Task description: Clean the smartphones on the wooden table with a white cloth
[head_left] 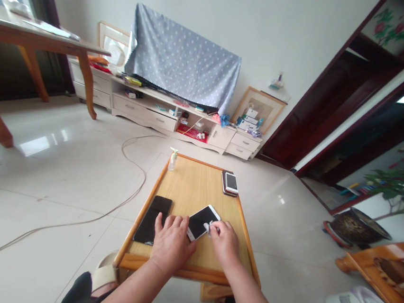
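On the low wooden table (195, 184) in front of us lay a white-framed phone (202, 220), dark screen up and set at a slant near the middle of the near half. Our left hand (172, 241) rested open and flat, fingers spread, with its edge against the near end of that phone. Our right hand (224, 242) was closed in a pinch on a small white wipe (207, 227), which we pressed onto the screen near its right edge.

Just left of our left hand, a black phone (152, 219) lay face up along the table's left rim, its near end beside our knuckles. At the far right corner sat another phone (231, 182) with a light screen and a dark red edge, well apart from both hands. A small pump bottle (173, 159) stood upright at the far left corner.

Beyond the table, a pale cable (125, 201) curved across the glossy floor. A long white cabinet (162, 114) stood against the wall, under a blue dotted cloth (182, 59).
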### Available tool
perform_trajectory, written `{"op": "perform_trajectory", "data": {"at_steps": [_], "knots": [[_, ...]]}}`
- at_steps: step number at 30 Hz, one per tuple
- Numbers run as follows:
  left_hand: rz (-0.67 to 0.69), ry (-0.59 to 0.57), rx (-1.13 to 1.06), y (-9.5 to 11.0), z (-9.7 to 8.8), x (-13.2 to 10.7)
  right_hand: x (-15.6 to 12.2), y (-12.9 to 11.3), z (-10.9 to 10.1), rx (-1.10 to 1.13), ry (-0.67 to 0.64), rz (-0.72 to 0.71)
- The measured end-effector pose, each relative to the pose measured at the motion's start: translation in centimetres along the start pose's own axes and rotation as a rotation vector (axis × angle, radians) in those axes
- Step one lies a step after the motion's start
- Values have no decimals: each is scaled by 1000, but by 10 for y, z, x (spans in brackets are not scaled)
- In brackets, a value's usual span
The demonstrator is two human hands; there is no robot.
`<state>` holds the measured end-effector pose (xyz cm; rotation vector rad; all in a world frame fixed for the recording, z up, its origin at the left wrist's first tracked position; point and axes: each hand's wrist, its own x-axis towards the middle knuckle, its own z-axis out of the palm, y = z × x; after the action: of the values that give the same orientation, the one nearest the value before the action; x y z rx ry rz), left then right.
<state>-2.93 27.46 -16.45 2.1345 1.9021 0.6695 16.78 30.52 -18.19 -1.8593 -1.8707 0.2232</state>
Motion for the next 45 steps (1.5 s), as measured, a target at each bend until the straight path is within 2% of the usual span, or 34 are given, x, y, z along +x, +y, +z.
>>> {"op": "perform_trajectory", "data": {"at_steps": [3,9,15,17,21,27,37,45], "knots": [[-3,-17,8,1,-1,2,9,5,-2,-40,30,58],[-3,-21,21,2,-1,3,-11,-8,9,-7,-45,-152],[9,-10,29,2,0,3,12,10,1,45,52,105],[7,-15,28,2,0,3,14,10,2,42,54,99],[7,-9,20,1,0,4,4,2,11,89,0,-16],[8,-22,14,1,0,4,23,17,15,123,63,160],[4,-16,-10,-1,0,5,33,38,15,95,4,186],[-1,-22,16,3,3,7,66,39,24,73,-7,185]]}}
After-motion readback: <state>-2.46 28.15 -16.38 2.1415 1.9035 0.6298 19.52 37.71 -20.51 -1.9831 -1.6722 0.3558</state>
